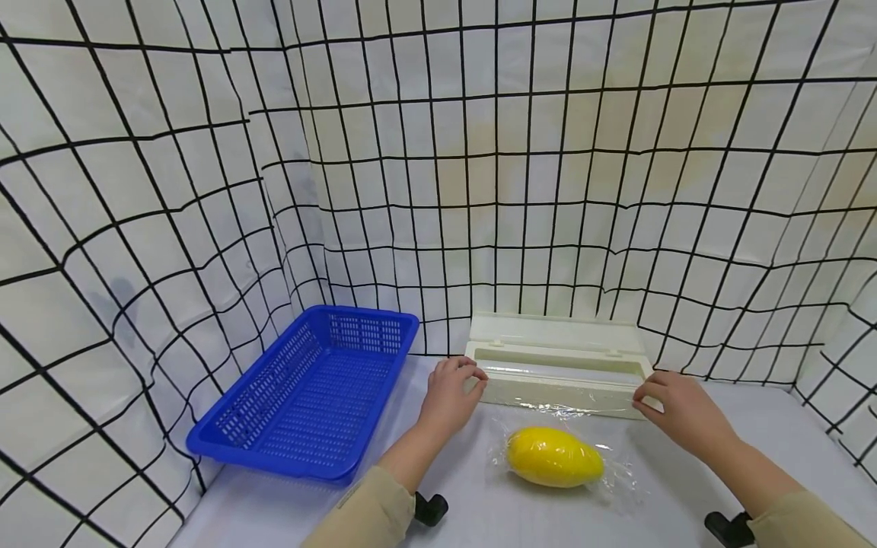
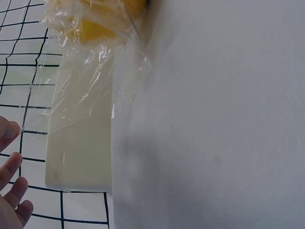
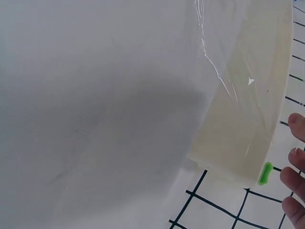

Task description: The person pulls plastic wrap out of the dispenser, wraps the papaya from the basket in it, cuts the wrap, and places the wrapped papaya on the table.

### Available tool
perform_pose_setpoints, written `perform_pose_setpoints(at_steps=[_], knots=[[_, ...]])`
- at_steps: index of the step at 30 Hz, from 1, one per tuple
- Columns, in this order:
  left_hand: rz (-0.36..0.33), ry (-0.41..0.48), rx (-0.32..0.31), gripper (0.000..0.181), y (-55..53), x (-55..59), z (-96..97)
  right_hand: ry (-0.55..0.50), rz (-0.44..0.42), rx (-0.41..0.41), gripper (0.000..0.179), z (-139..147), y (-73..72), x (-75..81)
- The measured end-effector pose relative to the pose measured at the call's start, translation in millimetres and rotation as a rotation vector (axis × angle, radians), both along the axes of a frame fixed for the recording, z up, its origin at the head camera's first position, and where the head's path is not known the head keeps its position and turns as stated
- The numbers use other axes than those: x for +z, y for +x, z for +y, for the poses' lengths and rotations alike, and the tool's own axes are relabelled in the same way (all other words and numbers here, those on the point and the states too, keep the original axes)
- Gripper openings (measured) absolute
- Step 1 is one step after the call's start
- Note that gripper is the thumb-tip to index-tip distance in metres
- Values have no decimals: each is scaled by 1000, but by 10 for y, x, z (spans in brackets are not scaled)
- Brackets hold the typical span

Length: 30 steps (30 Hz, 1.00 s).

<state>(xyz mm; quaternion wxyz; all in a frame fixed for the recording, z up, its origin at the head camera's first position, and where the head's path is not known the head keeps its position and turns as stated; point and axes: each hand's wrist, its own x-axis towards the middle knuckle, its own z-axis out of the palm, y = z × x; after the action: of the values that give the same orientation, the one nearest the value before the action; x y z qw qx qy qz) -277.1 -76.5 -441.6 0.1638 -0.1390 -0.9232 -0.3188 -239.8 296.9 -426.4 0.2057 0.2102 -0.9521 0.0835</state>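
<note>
Blue basket (image 1: 322,396) sat on the table (image 1: 469,487) | left hand (image 1: 450,388) had fingers bent, pinching clear wrap (image 2: 95,71) | cream box (image 1: 503,390) had its lid (image 1: 555,331) up | yellow fruit (image 1: 555,457) lay in the wrap before the box | right hand (image 1: 681,407) was bent near the box's right end, could not tell its hold

A compact, enclosed work booth, set in premises of a type that cannot be determined, is indicated by the white-covered table (image 1: 493,517) at 6 o'clock, bounded by white, black-gridded walls (image 1: 514,179) at 10, 12 and 2 o'clock.
</note>
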Motion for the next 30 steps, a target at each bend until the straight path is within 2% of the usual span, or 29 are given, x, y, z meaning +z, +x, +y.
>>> perform_pose_setpoints(at_steps=[10, 18, 24, 30], knots=[[-77, 96, -84, 8, 239, 86, -55, 8, -73, -34, 20, -16, 270, 82], [-126, 166, -143, 6, 439, 153, -127, -4, -56, -29, 23, -18, 510, 139], [-170, 180, -202, 7, 583, 160, -188, 27, 1, -8, 29, 15, 669, 101], [-151, 149, -252, 7, 679, 120, -248, 48, -31, -3, 34, 20, 822, 38]])
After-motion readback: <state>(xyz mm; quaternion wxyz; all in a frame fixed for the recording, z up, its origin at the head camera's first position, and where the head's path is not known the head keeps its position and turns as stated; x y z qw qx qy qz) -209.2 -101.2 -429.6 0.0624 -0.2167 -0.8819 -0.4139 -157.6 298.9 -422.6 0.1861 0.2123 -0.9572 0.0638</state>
